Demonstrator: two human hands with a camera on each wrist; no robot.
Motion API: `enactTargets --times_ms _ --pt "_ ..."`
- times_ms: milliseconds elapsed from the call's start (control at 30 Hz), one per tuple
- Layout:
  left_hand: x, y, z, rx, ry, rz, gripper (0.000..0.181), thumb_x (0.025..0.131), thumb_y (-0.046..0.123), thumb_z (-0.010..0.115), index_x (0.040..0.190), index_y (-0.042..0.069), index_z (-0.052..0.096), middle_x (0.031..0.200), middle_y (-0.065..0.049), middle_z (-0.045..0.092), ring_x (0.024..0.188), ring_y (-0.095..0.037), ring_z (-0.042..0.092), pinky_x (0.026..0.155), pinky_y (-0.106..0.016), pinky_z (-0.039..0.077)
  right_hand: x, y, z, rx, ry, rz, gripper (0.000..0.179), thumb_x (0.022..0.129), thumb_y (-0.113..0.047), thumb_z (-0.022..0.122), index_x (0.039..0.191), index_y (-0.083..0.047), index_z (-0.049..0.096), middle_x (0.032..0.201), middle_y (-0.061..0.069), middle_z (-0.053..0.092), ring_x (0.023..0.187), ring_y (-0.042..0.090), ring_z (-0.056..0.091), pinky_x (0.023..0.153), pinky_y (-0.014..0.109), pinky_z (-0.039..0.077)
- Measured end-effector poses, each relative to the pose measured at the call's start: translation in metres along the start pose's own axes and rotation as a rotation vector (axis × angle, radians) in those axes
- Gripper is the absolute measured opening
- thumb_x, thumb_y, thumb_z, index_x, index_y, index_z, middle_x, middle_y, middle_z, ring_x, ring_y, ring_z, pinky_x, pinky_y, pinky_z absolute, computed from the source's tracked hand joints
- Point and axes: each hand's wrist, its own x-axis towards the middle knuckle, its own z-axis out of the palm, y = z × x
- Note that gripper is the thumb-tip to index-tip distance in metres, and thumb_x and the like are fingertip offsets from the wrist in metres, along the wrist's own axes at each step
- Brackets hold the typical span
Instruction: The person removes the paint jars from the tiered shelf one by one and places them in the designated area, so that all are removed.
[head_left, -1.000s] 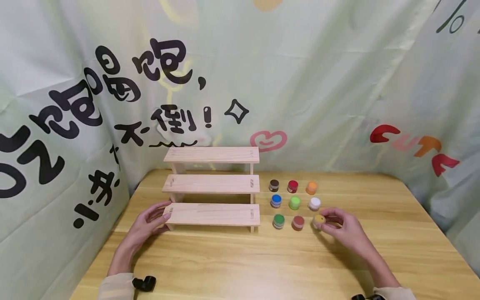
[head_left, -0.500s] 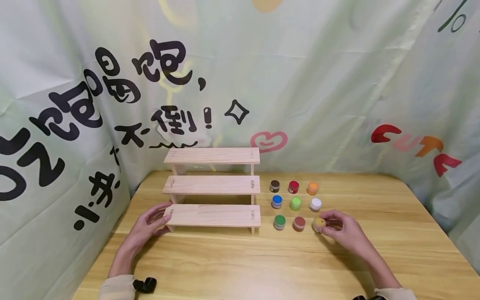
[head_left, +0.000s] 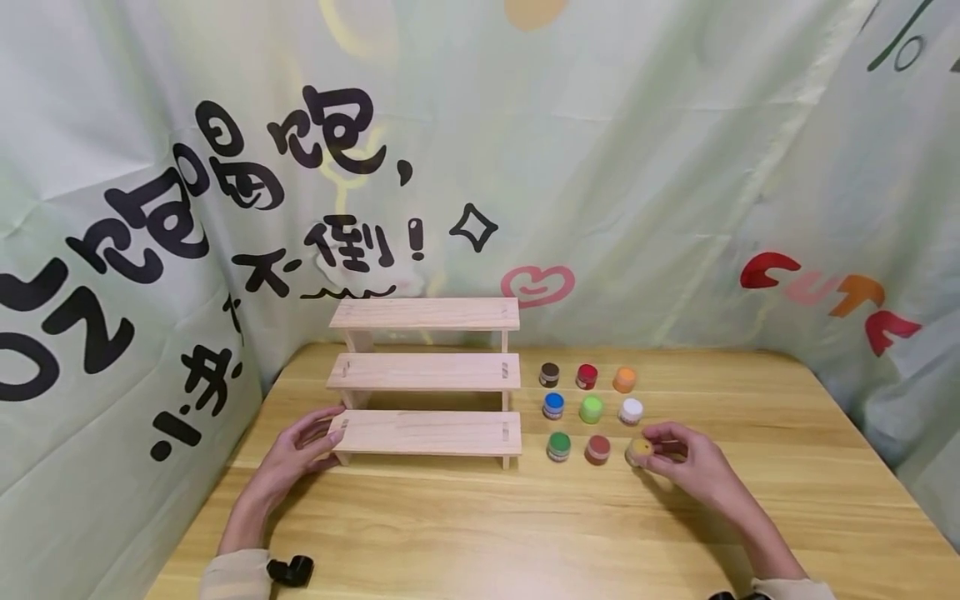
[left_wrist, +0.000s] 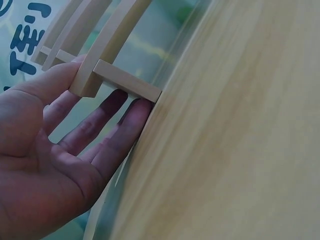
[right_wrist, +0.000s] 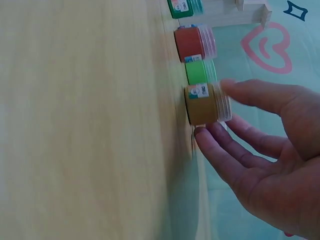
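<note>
At the left stands a three-tier wooden display shelf (head_left: 424, 432). My left hand (head_left: 291, 454) holds the left end of its lowest tier, thumb on the board and fingers by the side leg (left_wrist: 127, 81). On the right, my right hand (head_left: 693, 465) pinches a small ochre-yellow paint jar (head_left: 639, 452) at the front right corner of a group of jars. In the right wrist view the thumb is at the clear lid of this jar (right_wrist: 201, 104), with fingertips on the opposite side. The jar's base is at the table surface.
Beside the shelf, rows of paint jars include brownish-red (head_left: 597, 450), dark green (head_left: 558, 447), white (head_left: 631, 411), light green (head_left: 591, 409), blue (head_left: 552, 406), orange (head_left: 624, 380), red (head_left: 587, 377) and dark brown (head_left: 549, 375) ones. A printed curtain (head_left: 645, 208) hangs behind the wooden table (head_left: 480, 533).
</note>
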Motion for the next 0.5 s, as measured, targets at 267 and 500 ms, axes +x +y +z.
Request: enactTargets --times_ms 267,500 --pt "-0.002 0.005 -0.005 0.016 -0.015 0.012 0.056 0.101 0.017 0.068 0.151 0.003 0.046 0.149 -0.027 0.045 0.117 -0.018 0.063 0.094 -0.038 0.058 -0.001 -0.004 -0.008 0.005 0.030 -0.007 0.042 0.097 -0.021 0.074 0.128 0.006 0.062 0.121 0.022 0.067 0.110 0.040 0.065 0.081 0.019 0.054" --pt "-0.004 0.024 -0.008 0.181 0.042 0.130 0.052 0.105 0.021 0.062 0.150 0.000 0.046 0.152 -0.026 0.045 0.123 -0.012 0.058 0.098 -0.024 0.053 0.007 -0.007 -0.023 -0.013 0.074 -0.040 0.048 0.103 -0.027 0.066 0.140 0.001 0.056 0.132 0.026 0.062 0.120 0.045 0.060 0.082 0.012 0.050"
